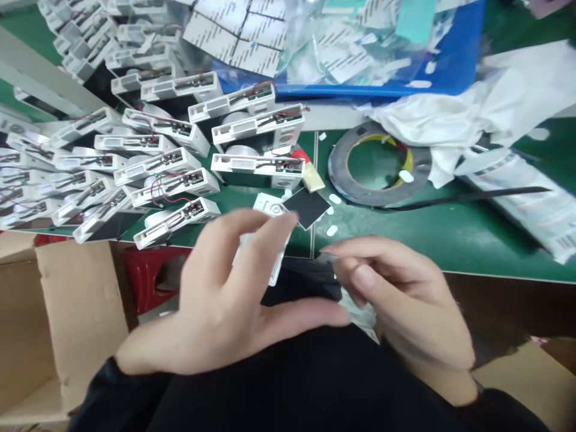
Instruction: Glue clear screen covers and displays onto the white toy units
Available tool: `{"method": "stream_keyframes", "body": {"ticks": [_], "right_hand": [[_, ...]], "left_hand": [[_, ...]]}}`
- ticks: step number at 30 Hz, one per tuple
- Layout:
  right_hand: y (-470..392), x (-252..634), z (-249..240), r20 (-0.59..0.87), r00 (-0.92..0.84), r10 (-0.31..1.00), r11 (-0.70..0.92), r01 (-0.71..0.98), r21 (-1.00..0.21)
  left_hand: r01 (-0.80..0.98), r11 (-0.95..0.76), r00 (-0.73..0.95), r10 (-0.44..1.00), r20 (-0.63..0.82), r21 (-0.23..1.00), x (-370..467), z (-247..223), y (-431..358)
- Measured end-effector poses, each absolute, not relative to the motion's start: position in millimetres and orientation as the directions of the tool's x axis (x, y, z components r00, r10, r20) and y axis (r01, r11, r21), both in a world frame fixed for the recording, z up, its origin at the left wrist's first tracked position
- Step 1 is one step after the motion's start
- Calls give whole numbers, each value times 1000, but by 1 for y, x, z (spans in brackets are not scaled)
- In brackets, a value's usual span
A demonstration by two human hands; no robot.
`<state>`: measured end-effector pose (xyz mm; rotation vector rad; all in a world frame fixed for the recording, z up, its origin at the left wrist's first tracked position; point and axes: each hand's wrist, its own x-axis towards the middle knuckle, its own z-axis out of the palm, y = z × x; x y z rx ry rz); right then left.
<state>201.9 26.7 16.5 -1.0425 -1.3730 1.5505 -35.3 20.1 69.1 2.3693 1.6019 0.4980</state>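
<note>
L hand (225, 306) wide over unit (269, 204), worktop's (468, 243) front edge. R hand (405, 300) curled, can't tell grip. Tape (341, 165) nr, prob. for reach.

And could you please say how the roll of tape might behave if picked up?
The roll of tape, a wound ring, should probably hold its shape. Lying flat, it seems unlikely to roll if nudged. The black strip reaching from it looks thin and may flop.
</note>
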Motion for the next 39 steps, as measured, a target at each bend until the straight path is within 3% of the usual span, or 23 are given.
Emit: {"method": "stream_keyframes", "body": {"ticks": [1,4,10,13,15,17,21,39], "right_hand": [[30,194,17,-118,-390,913,-177,-118,-977],[37,176,17,-218,-446,868,-330,-190,-925],[36,171,29,-64,-300,952,-73,-16,-997],[35,166,36,-119,-492,863,-239,-189,-953],[35,157,33,-250,-632,734,-471,-207,-858],[33,147,27,-430,-643,634,-634,-114,-764],[29,134,18,-621,-573,535,-751,13,-660],[30,122,29,-726,-538,428,-844,49,-534]], "left_hand": [[833,-375,260,915,310,408,-33,55,10],[859,-300,170,932,321,416,-33,17,-8],[710,-267,203,964,175,652,-67,-11,-13],[619,-295,177,955,236,728,-77,-18,-16],[594,-322,176,946,271,737,-81,-24,-17],[586,-354,179,934,309,729,-84,-30,-17],[539,-420,204,906,370,730,-92,-38,-15],[433,-454,192,891,412,779,-98,-50,-9]]}}
